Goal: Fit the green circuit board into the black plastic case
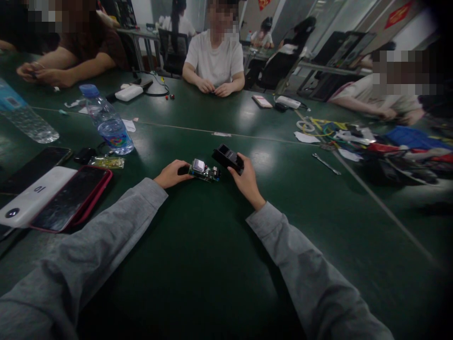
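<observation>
Between finger and thumb, my left hand (172,174) grips the left end of a small circuit board (205,173). The board carries a pale square part on top and dark parts at its right end. My right hand (245,178) is closed around the right side of a black plastic casing (226,157) that has a rectangular opening and slots. The casing is tilted, just above and to the right of the board. Whether the two touch, I cannot tell.
Left lie phones (72,196), a white power bank (33,196) and water bottles (109,123). A wrench (326,164) and a heap of cables (357,134) lie to the right on the green table (198,264). A person in a white shirt (215,59) sits opposite; others sit at both sides.
</observation>
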Available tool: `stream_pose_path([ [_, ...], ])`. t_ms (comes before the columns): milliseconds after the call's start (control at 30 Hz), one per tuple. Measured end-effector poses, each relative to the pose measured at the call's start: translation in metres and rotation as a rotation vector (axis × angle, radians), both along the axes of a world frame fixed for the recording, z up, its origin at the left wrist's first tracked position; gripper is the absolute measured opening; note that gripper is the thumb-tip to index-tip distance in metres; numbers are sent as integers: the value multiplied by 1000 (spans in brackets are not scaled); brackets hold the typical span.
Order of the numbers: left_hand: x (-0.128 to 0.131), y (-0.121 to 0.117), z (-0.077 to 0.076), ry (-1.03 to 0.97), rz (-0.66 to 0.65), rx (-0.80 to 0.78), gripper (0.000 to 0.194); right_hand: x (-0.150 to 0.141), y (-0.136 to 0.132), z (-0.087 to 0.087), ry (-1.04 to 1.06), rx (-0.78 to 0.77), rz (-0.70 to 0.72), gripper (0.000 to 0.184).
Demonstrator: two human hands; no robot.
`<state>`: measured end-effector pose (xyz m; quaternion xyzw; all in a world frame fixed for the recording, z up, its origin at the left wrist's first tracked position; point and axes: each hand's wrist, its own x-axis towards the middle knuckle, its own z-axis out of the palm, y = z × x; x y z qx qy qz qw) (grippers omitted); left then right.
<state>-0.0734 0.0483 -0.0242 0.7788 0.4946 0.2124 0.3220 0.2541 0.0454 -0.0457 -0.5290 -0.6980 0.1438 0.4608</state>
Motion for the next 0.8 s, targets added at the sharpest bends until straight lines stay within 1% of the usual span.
stream_pose_path([
  [133, -1, 3, -4, 3, -6, 14, 45, -1, 0, 0, -64, -15, -33, 59],
  [267, -1, 3, -5, -10, -24, 38, 40, -3, -3, 2, -142, -48, -58, 59],
  [367, -1, 3, -5, -17, -11, 28, 41, -3, -4, 2, -162, -50, -67, 60],
  [567, -1, 4, -6, -4, -6, 13, 45, -1, -2, 2, -137, 3, -55, 72],
  [633, -1, 4, -7, -5, -13, 26, 44, -1, -2, 3, -140, 16, -33, 70],
  [800, -2, 5, -7, -15, -11, 35, 43, -2, -4, 3, -154, -1, -11, 58],
])
